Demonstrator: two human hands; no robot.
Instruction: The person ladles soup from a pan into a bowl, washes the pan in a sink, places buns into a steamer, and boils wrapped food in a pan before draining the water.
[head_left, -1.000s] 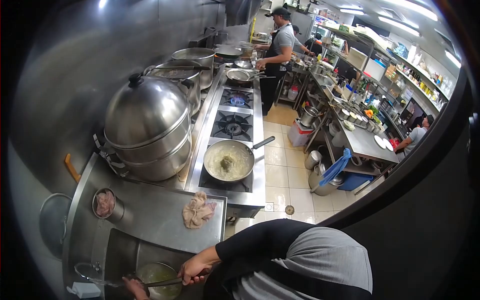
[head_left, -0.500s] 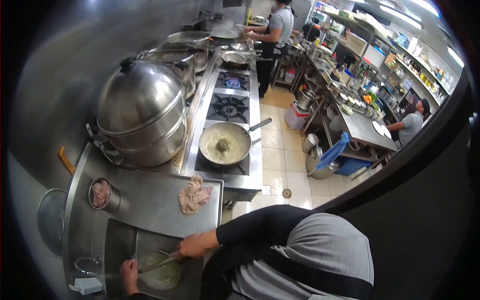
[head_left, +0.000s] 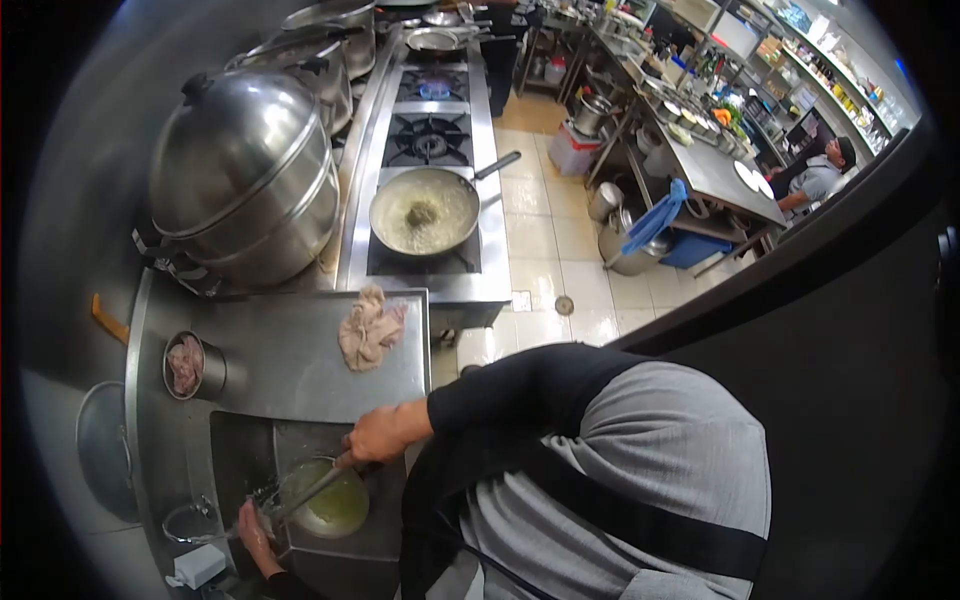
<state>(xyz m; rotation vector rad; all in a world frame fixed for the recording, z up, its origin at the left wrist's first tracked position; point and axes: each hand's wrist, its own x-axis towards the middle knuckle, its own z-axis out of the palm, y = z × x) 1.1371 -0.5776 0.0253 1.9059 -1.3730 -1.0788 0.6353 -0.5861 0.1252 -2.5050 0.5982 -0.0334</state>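
I have the right hand [head_left: 378, 434] clamped on the handle of a long, slim, grey-brown tool [head_left: 318, 488], which slants over a round bowl [head_left: 358, 522] of greenish liquid in the steel sink [head_left: 240, 455]. Apart from it, the left hand [head_left: 254, 533] is at the tool's far end, amid splashing water; I cannot tell whether its fingers close around it.

On the smooth metal counter [head_left: 270, 370] I see a crumpled, soft beige cloth [head_left: 370, 330] near the outer corner and a steel cylinder [head_left: 212, 370] with pinkish stuff inside; a broad stretch of brushed steel runs between them. The sink's curved lip passes just beside my right hand, and sink floor shows below the bowl. Past the counter's edge, well apart from both hands, a round pan [head_left: 462, 187] of creamy mixture sits on the stove.
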